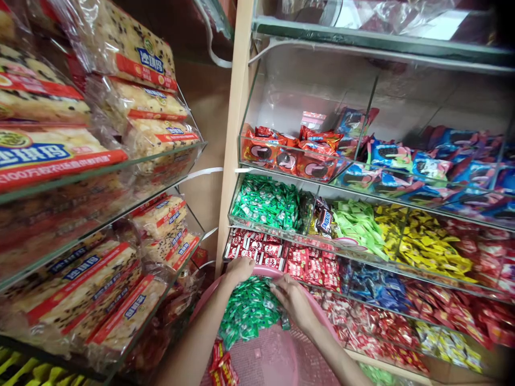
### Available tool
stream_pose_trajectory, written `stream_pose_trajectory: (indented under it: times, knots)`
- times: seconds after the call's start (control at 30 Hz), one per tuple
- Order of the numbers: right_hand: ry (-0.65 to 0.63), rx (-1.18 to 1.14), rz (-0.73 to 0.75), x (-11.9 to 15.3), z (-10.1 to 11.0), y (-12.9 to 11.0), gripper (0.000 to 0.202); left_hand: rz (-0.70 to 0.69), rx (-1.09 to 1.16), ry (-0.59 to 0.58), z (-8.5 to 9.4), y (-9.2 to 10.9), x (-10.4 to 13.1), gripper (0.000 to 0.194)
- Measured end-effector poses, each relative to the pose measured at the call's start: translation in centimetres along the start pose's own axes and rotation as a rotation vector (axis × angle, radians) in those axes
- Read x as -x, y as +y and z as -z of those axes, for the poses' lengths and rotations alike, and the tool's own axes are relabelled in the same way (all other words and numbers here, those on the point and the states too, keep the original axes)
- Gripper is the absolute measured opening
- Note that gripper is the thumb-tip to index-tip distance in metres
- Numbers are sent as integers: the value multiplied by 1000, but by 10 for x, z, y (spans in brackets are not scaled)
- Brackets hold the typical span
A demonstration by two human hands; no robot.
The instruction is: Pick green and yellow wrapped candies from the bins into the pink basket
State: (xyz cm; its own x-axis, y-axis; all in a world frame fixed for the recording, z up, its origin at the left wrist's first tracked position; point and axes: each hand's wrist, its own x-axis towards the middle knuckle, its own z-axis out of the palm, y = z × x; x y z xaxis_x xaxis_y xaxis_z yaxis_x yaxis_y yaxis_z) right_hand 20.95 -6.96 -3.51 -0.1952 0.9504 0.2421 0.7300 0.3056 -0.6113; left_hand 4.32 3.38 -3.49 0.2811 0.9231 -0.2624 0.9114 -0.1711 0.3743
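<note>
At bottom center, my left hand [240, 269] curls over the far rim of a pink basket [261, 359]; my right hand [293, 300] reaches beside it, fingers slightly spread, its grip unclear. Green-wrapped candies [251, 311] pile inside the basket, red-and-yellow packets [222, 365] nearer. Beyond, a glass shelf at center holds more green packets [267, 203].

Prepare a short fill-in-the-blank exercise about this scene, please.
The left hand and right hand are at a basket coloured ____.
The small candies heaped in it are ____.
The dark-wrapped bar bears the name ____.
The yellow packets lie to the ____ of the light green packets.

Missing words: pink; green; Snickers; right.
</note>
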Motion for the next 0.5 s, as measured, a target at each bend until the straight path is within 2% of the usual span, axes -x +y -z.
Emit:
stream_pose_trajectory:
  times: [0.17, 0.4, 0.5]
  knots:
    - [-144, 251, -19, 10, -7, 2, 24, -12, -8, -1, -2, -1, -2, 48]
    - [-239, 536, -17, 1, -16, -9, 23, -23, -6, 3, -1, -1, -1, 49]
    - [-281, 586, -11, -1, -19, -12, 20, -24, 4, 8, 0, -1, 0, 49]
